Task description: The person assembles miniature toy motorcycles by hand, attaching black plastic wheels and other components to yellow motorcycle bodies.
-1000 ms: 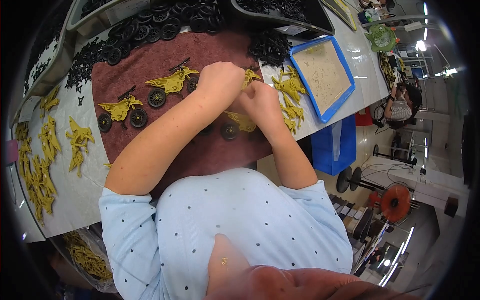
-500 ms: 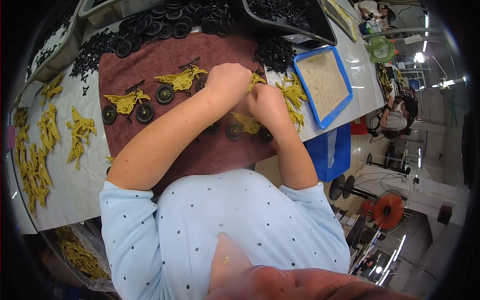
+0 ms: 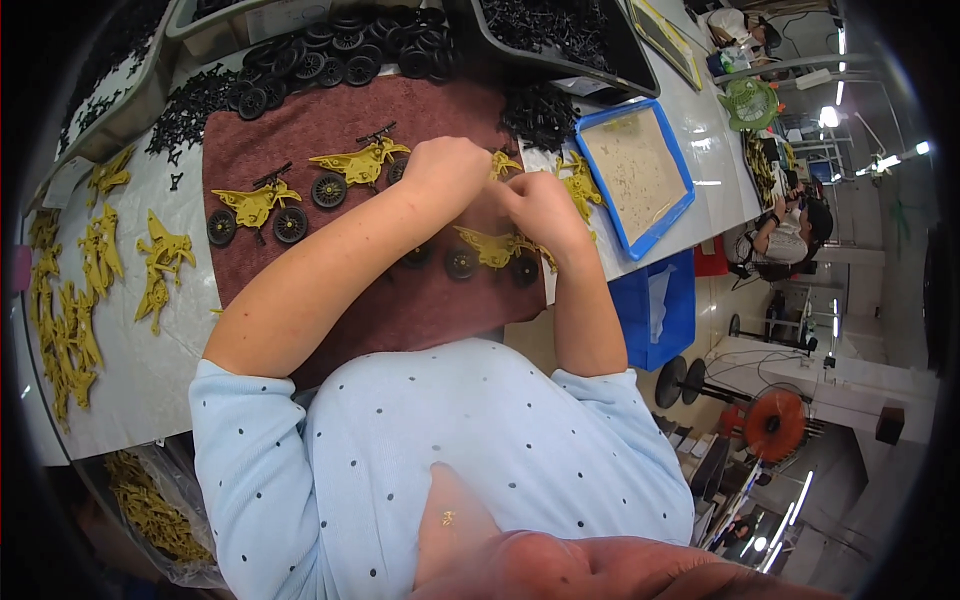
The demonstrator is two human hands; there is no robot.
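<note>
My left hand (image 3: 447,170) and my right hand (image 3: 538,203) meet over a dark red mat (image 3: 330,120), both closed on a small yellow toy-motorbike part (image 3: 503,163) whose shape is mostly hidden by the fingers. Below my hands lies a yellow toy motorbike (image 3: 490,252) with black wheels. Two more assembled yellow motorbikes rest on the mat, one (image 3: 355,168) just left of my left hand and one (image 3: 255,208) farther left.
Loose black wheels (image 3: 330,50) and small black parts (image 3: 540,110) lie along the far edge, with dark bins behind. Yellow body parts (image 3: 90,270) cover the white table on the left. A blue tray (image 3: 640,175) sits right; another person (image 3: 785,225) sits beyond.
My hands stay together over the mat working the same yellow part; the view has shifted slightly, so the mat and bikes sit a little lower.
</note>
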